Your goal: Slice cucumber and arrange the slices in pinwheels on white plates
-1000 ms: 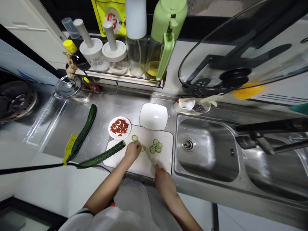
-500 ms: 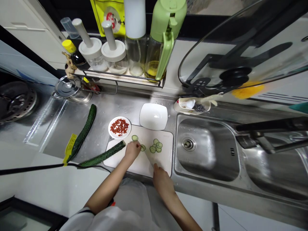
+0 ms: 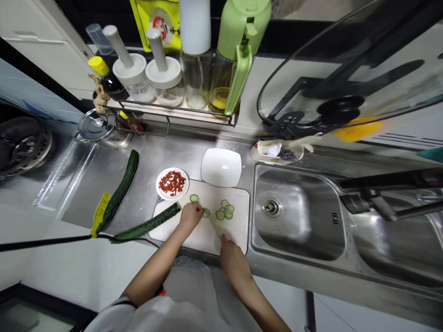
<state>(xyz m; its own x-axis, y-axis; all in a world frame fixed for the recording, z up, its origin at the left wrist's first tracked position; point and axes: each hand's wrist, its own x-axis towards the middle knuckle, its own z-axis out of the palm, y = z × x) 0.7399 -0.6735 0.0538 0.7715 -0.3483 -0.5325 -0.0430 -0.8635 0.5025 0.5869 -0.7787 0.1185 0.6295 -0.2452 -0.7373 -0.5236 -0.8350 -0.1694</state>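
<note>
My left hand (image 3: pixel 191 218) is closed in a pinch over the white cutting board (image 3: pixel 194 237); a small red bit, seemingly a goji berry (image 3: pixel 200 210), shows at its fingertips. Right beside them lies a cucumber slice (image 3: pixel 206 212), with the tip of a knife (image 3: pixel 215 226) close to it. The knife's handle is in my right hand (image 3: pixel 232 253), its blade slanting up and left. Another cucumber slice (image 3: pixel 194 198) sits above my left hand, and several more slices (image 3: pixel 224 210) are grouped on the right. A cut cucumber (image 3: pixel 148 225) rests partly on the board.
Behind the board are a white plate of goji berries (image 3: pixel 172 182) and a white square bowl (image 3: pixel 221 167). A whole cucumber (image 3: pixel 121 186) lies left. To the right is a steel sink (image 3: pixel 301 216); a rack (image 3: pixel 166 110) of jars and bottles hangs above. A black strap (image 3: pixel 51 242) crosses the left.
Almost nothing differs; both hands, the knife and the slices keep their places. The view has shifted very slightly.
</note>
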